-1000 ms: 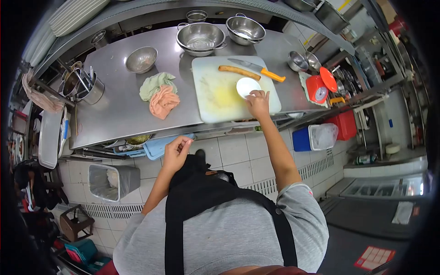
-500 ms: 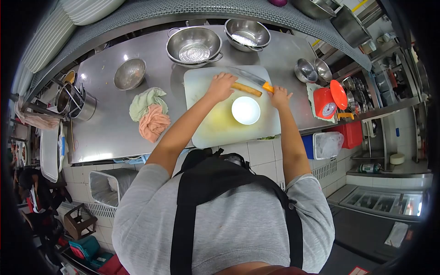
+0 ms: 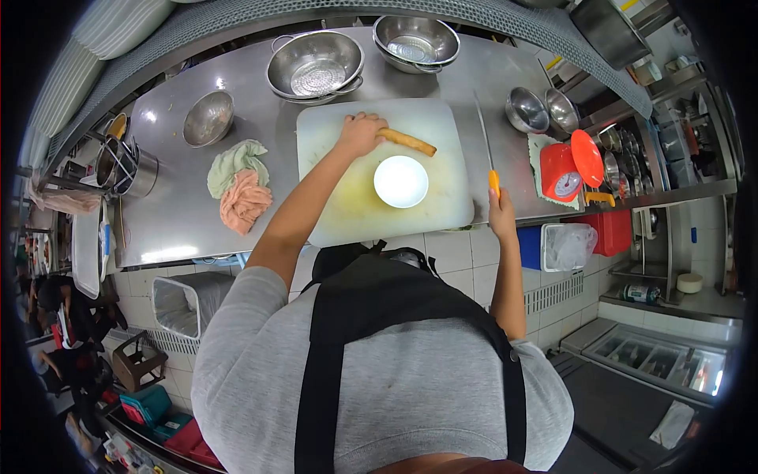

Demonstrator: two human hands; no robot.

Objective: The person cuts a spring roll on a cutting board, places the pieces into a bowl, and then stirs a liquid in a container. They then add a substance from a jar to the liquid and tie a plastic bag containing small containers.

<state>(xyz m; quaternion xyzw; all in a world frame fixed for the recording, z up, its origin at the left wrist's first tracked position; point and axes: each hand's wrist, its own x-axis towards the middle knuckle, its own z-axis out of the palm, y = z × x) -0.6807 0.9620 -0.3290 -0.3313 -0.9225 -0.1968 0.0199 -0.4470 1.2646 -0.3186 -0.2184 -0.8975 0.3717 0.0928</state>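
Note:
My left hand [image 3: 363,133] is closed over the left end of a long golden-brown stick of food [image 3: 412,142], which looks like a fried dough stick. The stick lies on a white cutting board [image 3: 335,225] with yellow stains. Near it on the board stands a white bowl [image 3: 401,182]. Off the board's right side, my right hand [image 3: 501,213] grips the orange-yellow handle of a long knife [image 3: 485,136]. Its blade points away from me, to the right of the board and apart from the food.
Steel colanders [image 3: 316,67] and a second stack of bowls [image 3: 417,45] stand at the back. A steel bowl [image 3: 208,118] and crumpled cloths [image 3: 243,201] lie left. To the right are small steel bowls [image 3: 527,110] and a red scale [image 3: 562,172]. A shelf [image 3: 316,17] hangs overhead.
My right hand has lifted the knife off the board and moved it right and towards me, its blade turning to point away. My left hand stays at the stick's left end.

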